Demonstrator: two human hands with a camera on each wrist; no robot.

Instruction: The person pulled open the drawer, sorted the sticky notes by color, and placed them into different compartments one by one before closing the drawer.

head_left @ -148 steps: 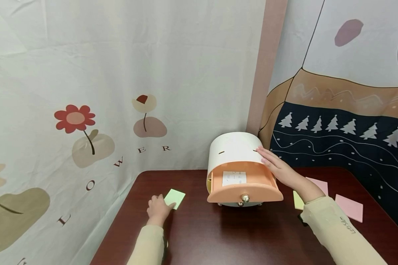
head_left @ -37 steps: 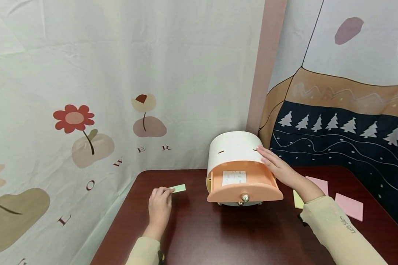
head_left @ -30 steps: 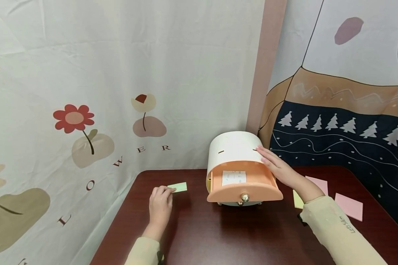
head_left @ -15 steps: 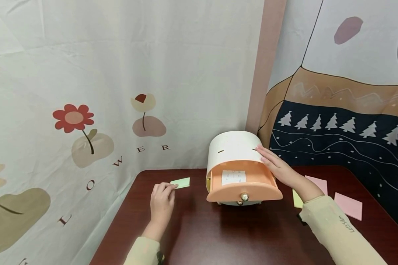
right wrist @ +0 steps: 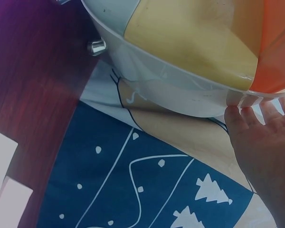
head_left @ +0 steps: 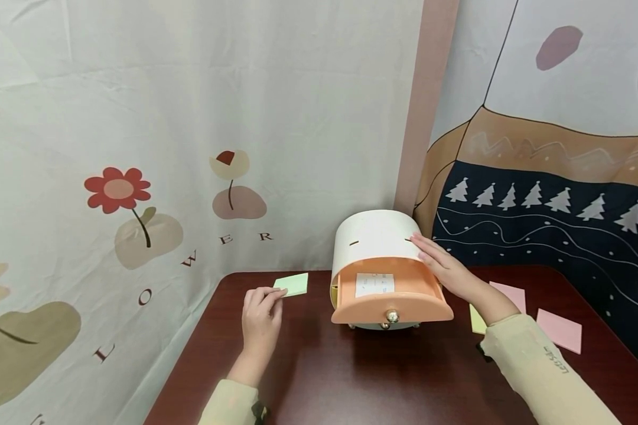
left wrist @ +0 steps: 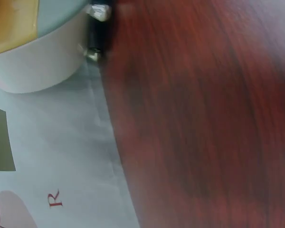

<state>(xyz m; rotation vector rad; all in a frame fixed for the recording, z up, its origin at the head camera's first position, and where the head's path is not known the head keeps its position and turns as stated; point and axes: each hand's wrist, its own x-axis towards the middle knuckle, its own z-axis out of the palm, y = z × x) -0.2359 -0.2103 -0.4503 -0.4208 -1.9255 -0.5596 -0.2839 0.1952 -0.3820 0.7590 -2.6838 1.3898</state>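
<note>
The left hand (head_left: 262,313) pinches a green pad (head_left: 295,284) over the table (head_left: 319,378), left of a white box (head_left: 377,236) whose orange drawer (head_left: 361,310), holding a printed slip (head_left: 374,284), juts out. The right hand (head_left: 446,270) rests straight-fingered on the box; its forearm (head_left: 495,304) partly hides a yellow pad (head_left: 477,322) near pink pads (head_left: 559,332).

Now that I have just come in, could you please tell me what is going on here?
A person's left hand pinches a green paper pad, left of a small white cabinet. The right hand rests against the cabinet's right side. Its orange drawer is pulled open, with a white printed paper inside. Two pink pads and a yellow pad lie farther right.
</note>
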